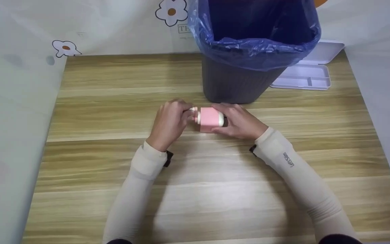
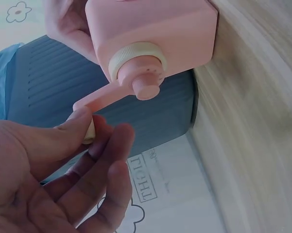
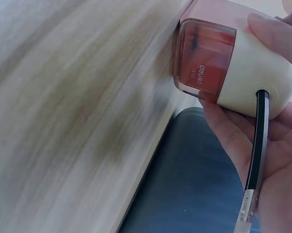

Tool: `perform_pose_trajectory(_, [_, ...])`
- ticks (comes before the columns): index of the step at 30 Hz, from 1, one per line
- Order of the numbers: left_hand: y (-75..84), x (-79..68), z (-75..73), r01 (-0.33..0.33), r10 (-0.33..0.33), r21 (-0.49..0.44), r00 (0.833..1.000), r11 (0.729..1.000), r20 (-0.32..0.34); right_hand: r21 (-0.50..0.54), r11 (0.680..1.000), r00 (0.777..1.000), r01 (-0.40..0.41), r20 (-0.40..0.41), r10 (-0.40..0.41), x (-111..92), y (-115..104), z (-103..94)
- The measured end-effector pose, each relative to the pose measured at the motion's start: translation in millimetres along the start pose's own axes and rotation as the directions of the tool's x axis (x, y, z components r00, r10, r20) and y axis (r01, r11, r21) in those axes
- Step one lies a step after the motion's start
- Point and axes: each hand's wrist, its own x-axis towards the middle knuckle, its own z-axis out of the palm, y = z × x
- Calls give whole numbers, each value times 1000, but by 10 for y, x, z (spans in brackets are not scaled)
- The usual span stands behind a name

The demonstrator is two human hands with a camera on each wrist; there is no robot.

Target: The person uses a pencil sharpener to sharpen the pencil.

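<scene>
A pink and cream crank pencil sharpener (image 1: 210, 119) sits on the wooden table just in front of the bin. My right hand (image 1: 239, 121) grips its body from the right side. In the right wrist view, a dark pencil (image 3: 260, 141) sticks out of the hole in the cream front, running along the palm. Below that hole's housing, the see-through shavings drawer (image 3: 206, 60) is closed. My left hand (image 1: 169, 120) pinches the knob (image 2: 90, 133) at the end of the pink crank arm (image 2: 104, 97) between thumb and index finger, the other fingers loosely bent.
Behind the sharpener stands a dark bin (image 1: 242, 81) lined with a blue plastic bag (image 1: 256, 54). An opened pale lavender pencil case (image 1: 303, 76) lies behind it on the right. Flower-printed sheeting (image 1: 120, 27) surrounds the wooden table (image 1: 222, 200).
</scene>
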Motion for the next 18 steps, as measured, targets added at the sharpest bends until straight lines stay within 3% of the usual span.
perform_pose_trajectory(3, [4,-17,-23,-13,13,-7,1000,1000,7,1,1000,1000,7,3,-7,5,5,-7])
perform_pose_trajectory(18, [39,-87,-135,-40,48,-52,984,998,173,22,1000,1000,0,9,-1,-4,1,-9])
